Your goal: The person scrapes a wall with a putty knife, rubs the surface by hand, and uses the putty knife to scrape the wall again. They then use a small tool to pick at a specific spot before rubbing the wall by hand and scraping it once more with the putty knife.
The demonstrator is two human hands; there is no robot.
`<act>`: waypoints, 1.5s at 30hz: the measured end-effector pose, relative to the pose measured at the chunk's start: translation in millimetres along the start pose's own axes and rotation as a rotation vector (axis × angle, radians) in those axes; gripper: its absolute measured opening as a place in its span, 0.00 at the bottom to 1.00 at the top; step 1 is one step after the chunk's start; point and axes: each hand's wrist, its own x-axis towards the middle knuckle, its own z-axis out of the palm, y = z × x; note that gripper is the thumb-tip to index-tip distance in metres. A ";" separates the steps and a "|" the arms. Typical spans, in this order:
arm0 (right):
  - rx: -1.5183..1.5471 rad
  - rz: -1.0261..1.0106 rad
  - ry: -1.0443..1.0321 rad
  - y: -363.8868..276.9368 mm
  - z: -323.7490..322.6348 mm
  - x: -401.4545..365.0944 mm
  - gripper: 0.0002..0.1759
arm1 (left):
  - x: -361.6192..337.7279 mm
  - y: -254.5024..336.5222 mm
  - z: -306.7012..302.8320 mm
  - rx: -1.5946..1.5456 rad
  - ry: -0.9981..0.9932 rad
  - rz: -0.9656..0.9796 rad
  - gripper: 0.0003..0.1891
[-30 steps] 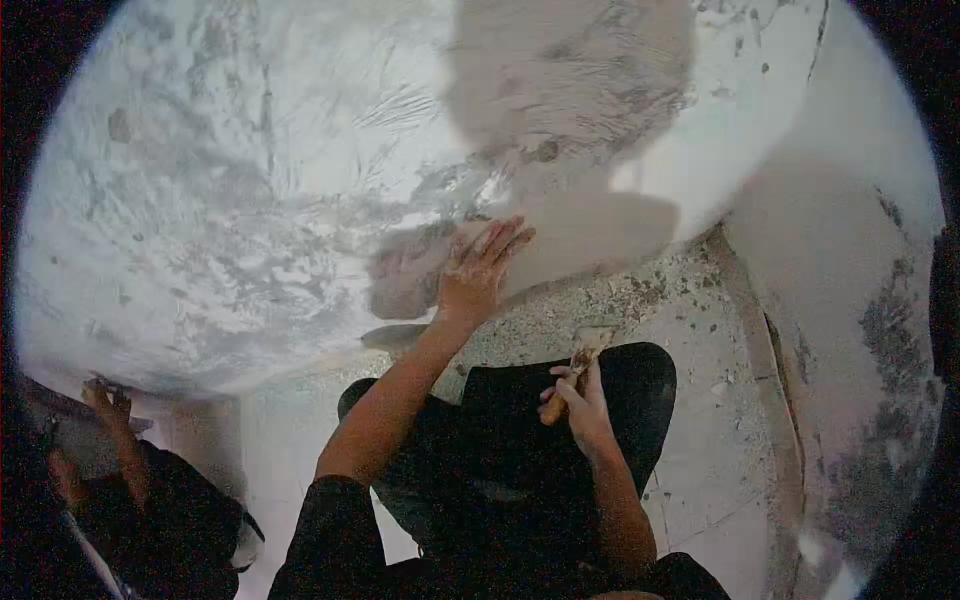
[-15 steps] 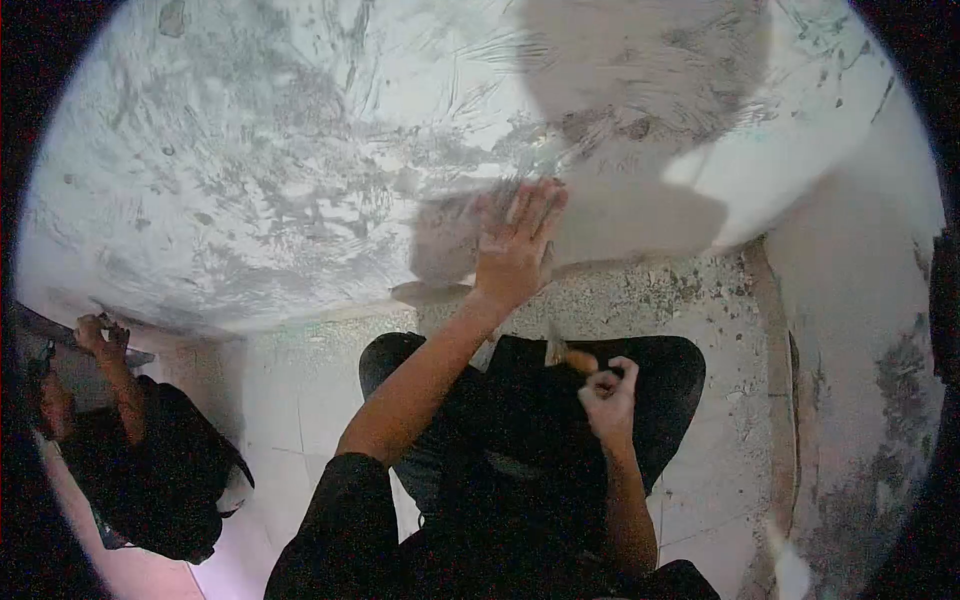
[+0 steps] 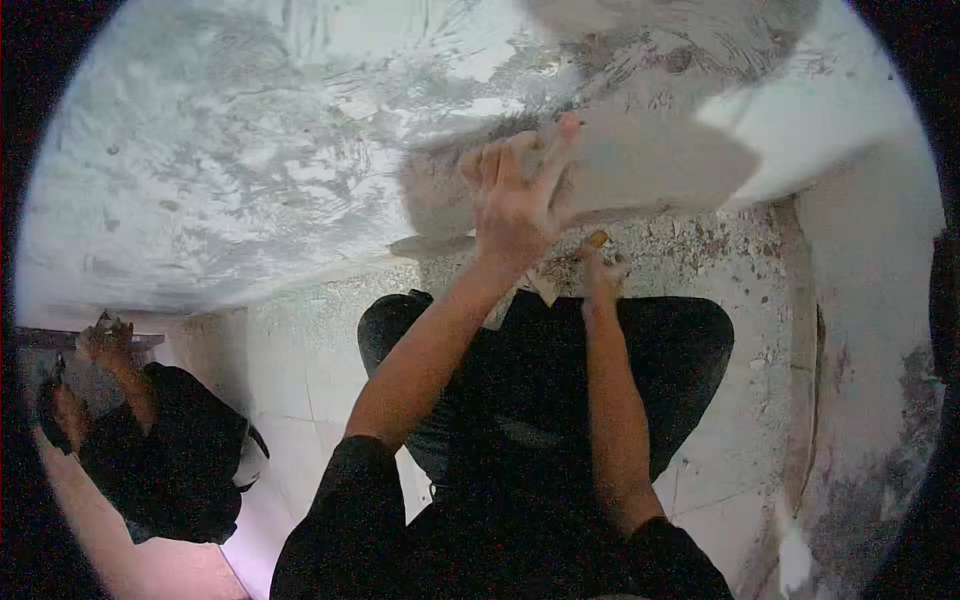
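My left hand is raised against the whitish, streaked wall. Its fingers are bent and spread, the index finger stretched toward the surface, and nothing shows in it. Low by the foot of the wall, my right hand is closed round a small tool, whose orange-brown handle pokes out past the fingers. The rest of that tool is hard to make out. Between my wrists, at the edge of my lap, a pale pointed flat piece shows.
I sit with knees bent on a pale floor speckled with debris along the wall. A second wall meets the first at the right. At far left another person in dark clothes has both hands raised near a ledge.
My right hand has moved up from my lap toward the wall's foot with the orange-handled tool. The left hand's flat fingers have bent. The view has shifted slightly.
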 end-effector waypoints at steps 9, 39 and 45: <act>-0.556 -0.773 0.363 59.3 32.8 27.4 0.42 | 20.6 -19.6 20.8 -0.007 0.323 0.107 0.15; 1.067 -0.183 0.180 -45.2 -34.1 -8.8 0.06 | -15.3 -32.7 29.3 -0.033 0.135 0.186 0.11; 0.991 -0.849 -0.198 -163.6 -122.2 -62.7 0.20 | -103.1 -43.2 7.5 -0.083 -0.141 0.035 0.08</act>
